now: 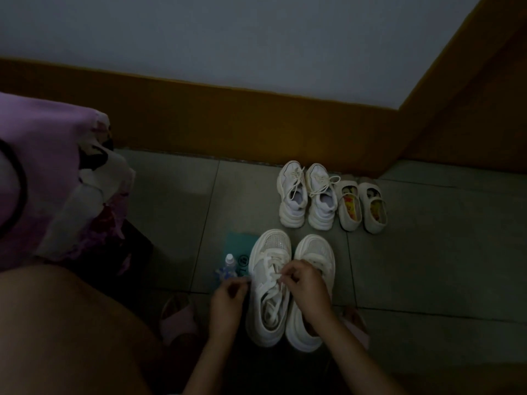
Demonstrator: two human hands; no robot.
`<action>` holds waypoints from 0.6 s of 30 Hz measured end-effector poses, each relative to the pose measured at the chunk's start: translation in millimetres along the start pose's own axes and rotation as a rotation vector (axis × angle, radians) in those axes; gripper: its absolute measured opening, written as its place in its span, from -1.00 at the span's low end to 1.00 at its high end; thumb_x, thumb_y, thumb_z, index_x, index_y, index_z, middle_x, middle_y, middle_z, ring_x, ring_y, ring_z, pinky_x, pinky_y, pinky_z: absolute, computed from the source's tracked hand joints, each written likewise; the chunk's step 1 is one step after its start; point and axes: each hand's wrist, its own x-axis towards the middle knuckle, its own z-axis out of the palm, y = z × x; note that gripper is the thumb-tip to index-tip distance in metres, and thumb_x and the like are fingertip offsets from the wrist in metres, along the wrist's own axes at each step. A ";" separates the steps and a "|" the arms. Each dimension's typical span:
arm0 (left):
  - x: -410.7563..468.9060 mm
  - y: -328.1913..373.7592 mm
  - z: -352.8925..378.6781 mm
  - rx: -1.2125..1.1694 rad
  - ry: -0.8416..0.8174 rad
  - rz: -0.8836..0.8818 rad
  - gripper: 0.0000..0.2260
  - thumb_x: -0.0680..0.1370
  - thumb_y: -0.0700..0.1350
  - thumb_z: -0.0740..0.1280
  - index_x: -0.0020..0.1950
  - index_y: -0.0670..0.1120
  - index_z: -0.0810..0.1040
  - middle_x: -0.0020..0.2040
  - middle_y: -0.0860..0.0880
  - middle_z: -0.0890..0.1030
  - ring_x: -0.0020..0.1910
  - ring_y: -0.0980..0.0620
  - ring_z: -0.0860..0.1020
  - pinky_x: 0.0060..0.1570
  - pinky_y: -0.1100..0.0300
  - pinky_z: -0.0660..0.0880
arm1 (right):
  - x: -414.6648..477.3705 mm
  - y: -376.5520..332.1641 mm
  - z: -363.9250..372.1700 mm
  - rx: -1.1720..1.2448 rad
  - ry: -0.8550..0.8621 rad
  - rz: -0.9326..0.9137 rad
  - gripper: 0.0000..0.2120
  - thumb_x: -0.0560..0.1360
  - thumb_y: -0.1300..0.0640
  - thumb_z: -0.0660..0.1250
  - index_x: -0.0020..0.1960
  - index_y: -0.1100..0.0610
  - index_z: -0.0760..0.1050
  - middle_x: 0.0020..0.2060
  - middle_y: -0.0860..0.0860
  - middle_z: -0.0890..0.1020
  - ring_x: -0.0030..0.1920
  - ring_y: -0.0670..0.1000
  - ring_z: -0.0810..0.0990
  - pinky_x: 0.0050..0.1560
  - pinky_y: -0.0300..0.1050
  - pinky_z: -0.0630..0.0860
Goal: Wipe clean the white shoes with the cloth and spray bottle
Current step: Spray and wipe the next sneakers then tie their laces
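Two chunky white sneakers stand side by side on the tiled floor in front of me: the left sneaker [269, 283] and the right sneaker [309, 292]. My left hand [228, 300] pinches a lace end at the left sneaker's outer side. My right hand [305, 286] pinches a lace over its tongue and partly covers the right sneaker. A small spray bottle [228, 267] with a white cap stands just left of the sneakers on a teal cloth [239, 246].
A second pair of white sneakers [306, 195] and a pair of cream slip-on shoes [362, 206] stand by the brown skirting board [228, 121]. A purple patterned bedcover [57, 178] hangs at the left. A pink slipper [178, 317] lies near my left wrist.
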 end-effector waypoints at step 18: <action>-12.8 14.7 22.0 0.628 -0.080 0.427 -0.76 0.37 -0.02 0.44 -0.03 -0.01 0.49 0.05 0.05 0.41 -0.06 0.06 0.49 -0.23 0.23 0.37 | -23.7 7.5 0.1 -0.202 0.072 -0.039 -0.86 0.46 0.03 0.36 -0.17 -0.10 0.40 -0.11 -0.15 0.47 -0.13 -0.16 0.46 -0.12 -0.17 0.45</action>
